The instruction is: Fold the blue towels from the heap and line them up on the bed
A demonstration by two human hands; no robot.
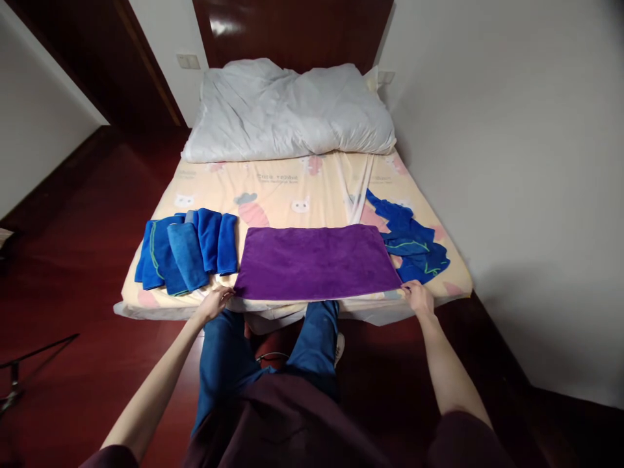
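A purple towel [319, 263] lies spread flat along the near edge of the bed. My left hand [217, 302] pinches its near left corner, and my right hand [418, 298] pinches the near right corner. Left of the towel, several folded blue towels [188, 250] lie overlapping in a pile, close to my left hand. On the right, a crumpled heap of blue towels [412, 240] with green edging lies just beyond my right hand, touching or partly under the purple towel's right side; which of these I cannot tell.
The bed [287, 185] has a cream sheet with carrot and cat prints. A bundled white quilt [292, 114] lies at its head, against the dark headboard [292, 32]. A wall [511, 162] runs along the right. A dark stand [14, 380] is on the floor at left.
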